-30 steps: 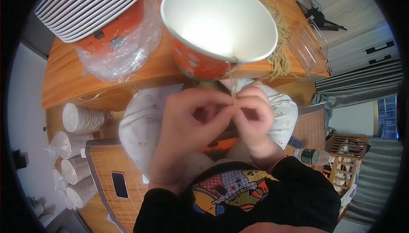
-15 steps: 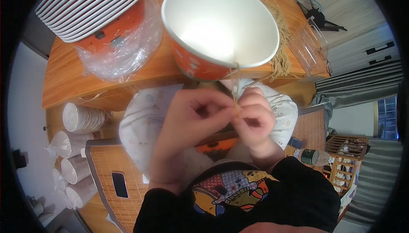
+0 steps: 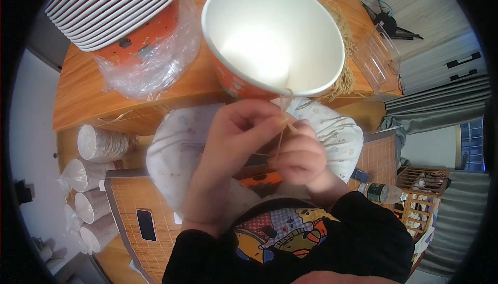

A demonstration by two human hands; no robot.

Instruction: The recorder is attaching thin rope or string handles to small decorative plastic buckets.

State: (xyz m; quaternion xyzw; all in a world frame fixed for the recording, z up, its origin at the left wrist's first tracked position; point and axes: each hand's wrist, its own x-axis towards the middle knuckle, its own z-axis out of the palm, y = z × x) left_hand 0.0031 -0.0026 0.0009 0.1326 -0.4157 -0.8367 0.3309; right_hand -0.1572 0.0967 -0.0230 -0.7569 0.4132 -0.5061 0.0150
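A large paper bucket [image 3: 228,76], white inside and orange outside, tilts over the table's near edge with its mouth toward me. Thin tan cord [image 3: 282,108] runs through its near rim down to my hands. My left hand [image 3: 241,131] pinches the cord between thumb and forefinger just below the rim. Close beside it, my right hand [image 3: 301,157] is curled, somewhat blurred, with a strand of the cord at its fingers. A bundle of similar tan cords [image 3: 342,50] lies on the table behind the bucket's right side.
Stacked orange buckets [image 3: 140,37] in clear plastic stand on the table's left. A clear plastic box [image 3: 376,61] sits at the right edge. Stacks of white containers [image 3: 96,144] are on the floor at left. A phone [image 3: 146,225] and a bottle [image 3: 381,193] lie beside me.
My right hand has moved down and slightly left, drawing away from the left fingertips with a cord strand. The bucket has shifted slightly right and nearer to me.
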